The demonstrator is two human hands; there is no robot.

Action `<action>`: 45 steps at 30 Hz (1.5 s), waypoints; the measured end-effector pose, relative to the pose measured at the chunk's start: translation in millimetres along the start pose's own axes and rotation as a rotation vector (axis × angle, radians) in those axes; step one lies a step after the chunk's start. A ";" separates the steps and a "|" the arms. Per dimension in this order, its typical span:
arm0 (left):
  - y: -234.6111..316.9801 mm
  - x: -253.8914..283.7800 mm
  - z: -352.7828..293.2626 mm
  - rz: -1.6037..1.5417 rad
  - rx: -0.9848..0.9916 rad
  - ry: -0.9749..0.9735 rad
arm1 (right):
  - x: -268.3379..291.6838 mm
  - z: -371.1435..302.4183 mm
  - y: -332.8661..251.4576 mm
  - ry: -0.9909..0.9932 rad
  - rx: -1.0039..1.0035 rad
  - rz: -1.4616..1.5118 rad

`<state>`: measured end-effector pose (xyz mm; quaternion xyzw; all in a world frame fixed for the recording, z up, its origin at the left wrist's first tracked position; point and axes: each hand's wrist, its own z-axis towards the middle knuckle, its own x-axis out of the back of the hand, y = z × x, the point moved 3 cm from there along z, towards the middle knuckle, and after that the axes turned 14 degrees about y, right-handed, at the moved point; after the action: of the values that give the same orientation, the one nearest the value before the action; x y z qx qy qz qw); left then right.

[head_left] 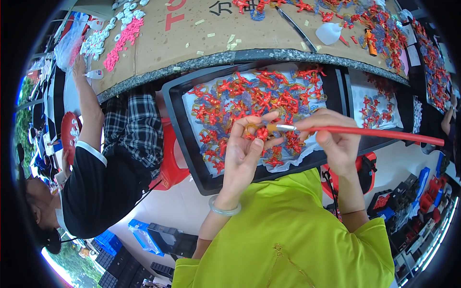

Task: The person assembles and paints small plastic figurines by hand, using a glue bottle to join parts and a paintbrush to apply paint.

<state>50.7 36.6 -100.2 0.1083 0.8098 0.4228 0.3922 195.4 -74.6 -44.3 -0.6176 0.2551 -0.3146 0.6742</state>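
Observation:
Between the fingertips of my left hand [244,151] is a small red figurine [261,134] with a yellowish translucent part. A red-handled paintbrush [374,132] lies in the grip of my right hand [338,139], its handle pointing off to the right. The brush's pale ferrule and tip reach the figurine, or come very close to it; I cannot tell which. Below both hands sits a black tray [177,110] lined with white paper, full of similar red figurines with yellow and purple translucent pieces.
A cardboard-covered workbench [177,43] runs across the far side, holding pink pieces [126,41], a white bottle [329,33], a long dark tool [297,30] and more figurines [389,38]. At left a co-worker in a dark shirt [103,192] sits close by. A red stool [172,161] stands between us.

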 end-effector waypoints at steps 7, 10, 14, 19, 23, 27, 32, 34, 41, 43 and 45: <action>3.8 1.1 0.0 -0.047 -0.039 0.050 | -21.1 -6.8 -11.2 -0.161 0.226 -0.231; 12.1 -0.7 0.3 0.125 -0.206 0.036 | -23.7 -0.7 -11.7 -0.008 0.254 -0.165; 10.5 -0.1 -1.9 0.161 -0.133 0.049 | -24.7 0.8 -10.3 -0.073 0.313 -0.206; 14.4 -3.4 -3.2 0.063 -0.033 0.067 | -24.6 4.4 -10.5 0.032 0.269 -0.159; 14.5 0.0 -2.3 -0.073 0.109 0.029 | -23.7 2.6 -1.2 0.089 0.208 -0.077; 4.1 8.8 -1.3 -0.073 0.133 0.019 | -9.6 1.4 -3.1 -0.050 0.074 -0.010; 3.9 7.2 -2.2 -0.175 0.217 0.069 | -20.8 6.0 -3.2 0.050 0.077 -0.003; 6.0 4.6 -2.2 -0.218 0.251 0.150 | -24.2 3.8 1.0 0.032 0.074 0.004; 3.5 15.2 -5.3 -0.077 0.215 0.073 | -17.7 1.9 -4.1 0.026 0.254 -0.173; 3.2 14.7 -5.5 -0.054 0.192 0.050 | -23.4 4.3 -10.8 0.052 0.365 -0.216; 4.7 11.9 -5.4 0.135 0.097 0.054 | -27.7 4.6 -13.4 0.079 0.477 -0.261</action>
<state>38.1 42.3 -101.2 0.1702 0.8306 0.4112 0.3348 178.7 -51.6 -31.7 -0.4564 0.1179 -0.4739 0.7438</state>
